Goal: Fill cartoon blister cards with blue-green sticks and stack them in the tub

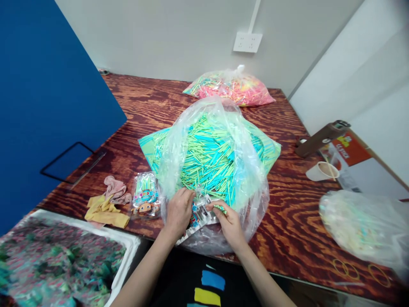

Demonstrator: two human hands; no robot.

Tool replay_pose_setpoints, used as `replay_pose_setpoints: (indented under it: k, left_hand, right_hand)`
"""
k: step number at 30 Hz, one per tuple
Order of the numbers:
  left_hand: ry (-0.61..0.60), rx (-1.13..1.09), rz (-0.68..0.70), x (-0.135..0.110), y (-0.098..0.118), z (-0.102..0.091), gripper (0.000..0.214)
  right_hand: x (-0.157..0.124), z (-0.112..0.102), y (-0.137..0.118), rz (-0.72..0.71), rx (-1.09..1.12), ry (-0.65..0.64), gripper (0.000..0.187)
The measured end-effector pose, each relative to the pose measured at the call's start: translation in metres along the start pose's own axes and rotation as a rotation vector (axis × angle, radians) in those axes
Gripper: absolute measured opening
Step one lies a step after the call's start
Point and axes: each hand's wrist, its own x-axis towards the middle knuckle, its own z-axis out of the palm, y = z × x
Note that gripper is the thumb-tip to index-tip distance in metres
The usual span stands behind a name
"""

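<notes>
Green sticks (220,209) pinched in right fingers (210,206); left fingers (188,197) grip printed packet (200,214) near table edge (287,271).

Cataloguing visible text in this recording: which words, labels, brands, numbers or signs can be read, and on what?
"CC STICK": orange-and-white printed box.
"Stick", stylised, uncertain: flat packet.
Too small or blurred: remaining print on both, print on the held packet, and the mark on the brown bottle.
</notes>
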Motion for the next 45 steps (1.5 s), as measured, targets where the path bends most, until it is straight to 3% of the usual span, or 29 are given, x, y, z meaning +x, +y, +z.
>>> replay_pose_setpoints:
  k: [4, 8, 15, 45]
  left_hand:
    - [0.017, -0.209, -0.067, 0.003, 0.009, -0.014, 0.024]
    - [0.118, -0.396, -0.102, 0.006, 0.017, -0.025, 0.018]
    - [0.183, -0.572, -0.179, 0.008, 0.026, -0.025, 0.019]
    - [0.078, -0.683, -0.239, 0.013, 0.022, -0.007, 0.023]
  right_hand:
    - [0.000, 0.000, -0.001, -0.006, -0.017, 0.005, 0.019]
    - [0.000, 0.000, 0.000, -0.030, -0.026, -0.003, 0.019]
    - [0.000, 0.000, 0.000, -0.051, -0.039, 0.005, 0.019]
    - [0.003, 0.000, 0.003, -0.058, -0.002, 0.004, 0.019]
